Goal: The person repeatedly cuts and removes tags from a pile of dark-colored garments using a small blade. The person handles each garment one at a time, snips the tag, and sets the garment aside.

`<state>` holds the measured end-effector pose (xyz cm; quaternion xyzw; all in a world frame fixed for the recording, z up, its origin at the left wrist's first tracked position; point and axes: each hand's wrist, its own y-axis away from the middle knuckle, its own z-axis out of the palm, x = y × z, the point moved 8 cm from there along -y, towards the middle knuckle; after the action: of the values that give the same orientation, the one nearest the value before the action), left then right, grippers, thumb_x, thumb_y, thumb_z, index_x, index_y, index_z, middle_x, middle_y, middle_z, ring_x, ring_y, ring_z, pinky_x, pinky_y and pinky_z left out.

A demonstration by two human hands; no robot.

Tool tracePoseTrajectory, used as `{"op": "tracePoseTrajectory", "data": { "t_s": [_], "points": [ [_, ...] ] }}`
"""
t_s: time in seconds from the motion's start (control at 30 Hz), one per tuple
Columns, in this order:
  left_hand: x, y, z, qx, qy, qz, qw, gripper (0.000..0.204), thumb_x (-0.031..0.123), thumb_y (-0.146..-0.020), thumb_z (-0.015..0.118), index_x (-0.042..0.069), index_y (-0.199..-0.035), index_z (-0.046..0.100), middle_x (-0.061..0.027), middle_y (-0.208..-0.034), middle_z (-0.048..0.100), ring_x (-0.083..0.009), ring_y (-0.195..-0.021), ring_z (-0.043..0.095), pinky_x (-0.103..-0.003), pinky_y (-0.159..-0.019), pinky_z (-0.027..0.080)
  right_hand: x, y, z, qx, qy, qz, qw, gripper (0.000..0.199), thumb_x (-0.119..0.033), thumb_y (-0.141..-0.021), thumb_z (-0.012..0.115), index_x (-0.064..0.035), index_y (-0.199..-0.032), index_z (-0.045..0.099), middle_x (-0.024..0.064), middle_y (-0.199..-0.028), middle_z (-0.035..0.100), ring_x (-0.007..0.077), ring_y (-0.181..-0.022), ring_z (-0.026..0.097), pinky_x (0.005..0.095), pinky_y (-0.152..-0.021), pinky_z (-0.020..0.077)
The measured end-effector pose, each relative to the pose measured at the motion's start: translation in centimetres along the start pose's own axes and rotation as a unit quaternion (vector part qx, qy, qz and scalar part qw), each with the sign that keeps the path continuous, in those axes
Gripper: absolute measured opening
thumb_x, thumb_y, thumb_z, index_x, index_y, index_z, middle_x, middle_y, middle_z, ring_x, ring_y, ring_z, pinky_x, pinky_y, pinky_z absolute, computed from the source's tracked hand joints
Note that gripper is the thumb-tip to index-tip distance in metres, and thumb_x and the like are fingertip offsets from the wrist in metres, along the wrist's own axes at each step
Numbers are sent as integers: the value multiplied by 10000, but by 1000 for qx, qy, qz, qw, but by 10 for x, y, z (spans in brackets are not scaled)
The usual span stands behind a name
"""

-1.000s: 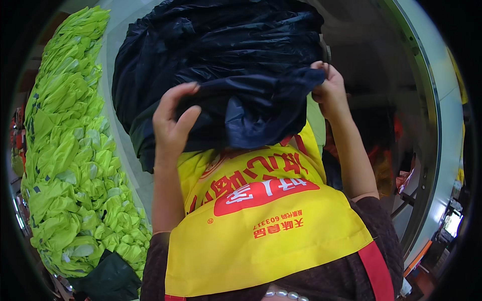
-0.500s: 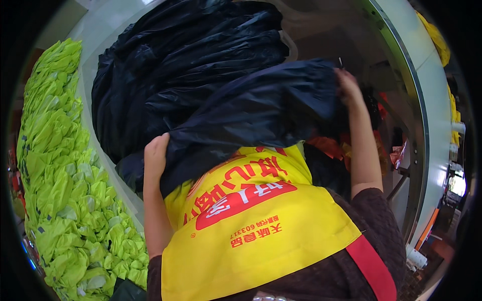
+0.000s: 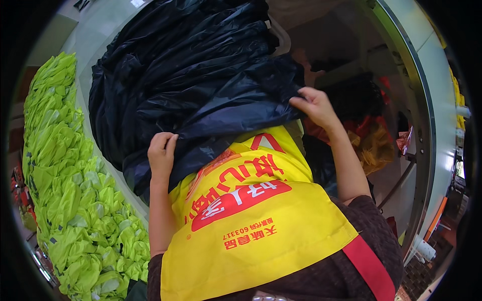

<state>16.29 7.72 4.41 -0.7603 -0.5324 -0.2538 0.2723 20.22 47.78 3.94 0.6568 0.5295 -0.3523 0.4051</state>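
Observation:
A big heap of thin, glossy black garments or sheeting (image 3: 186,75) is spread in front of me, its folds lying side by side; I cannot make out which kind it is. My left hand (image 3: 161,150) pinches the near edge of the top black piece, thumb against fingers. At the piece's right end, my right hand (image 3: 315,106) is closed on its corner. Between the two hands the edge runs slightly slack, just above the yellow apron (image 3: 251,241) that I wear.
Left of the black heap lies a long pile of bright lime-green thin pieces (image 3: 85,200). Beneath is a pale table (image 3: 85,75). To the right, a metal-edged counter (image 3: 424,125) curves past, with orange and red bags (image 3: 374,148) in the dark space below.
My right hand has come down and left, lowering the raised black piece onto the heap. My left hand has stayed near the same place.

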Motion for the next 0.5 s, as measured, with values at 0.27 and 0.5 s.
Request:
{"op": "tracePoseTrajectory", "data": {
  "t_s": [0.27,0.5],
  "points": [
    [15,-4,-3,-85,155,-77,981,117,95,-884,557,-15,-848,575,-53,-740,575,-138,-667,537,-241,-640,429,-104,15,-65,47,-187,-24,981,142,-165,-878,591,-27,-844,604,-33,-803,585,41,-715,517,197,-667,423],
    [-10,-5,58,-134,58,-102,984,200,198,-899,549,3,-878,588,-182,-695,579,-287,-621,576,-317,-583,442,39,-27,-38,12,-233,174,957,262,-295,-915,545,-53,-983,617,-65,-768,561,15,-642,473,157,-589,381]
  ]
}}
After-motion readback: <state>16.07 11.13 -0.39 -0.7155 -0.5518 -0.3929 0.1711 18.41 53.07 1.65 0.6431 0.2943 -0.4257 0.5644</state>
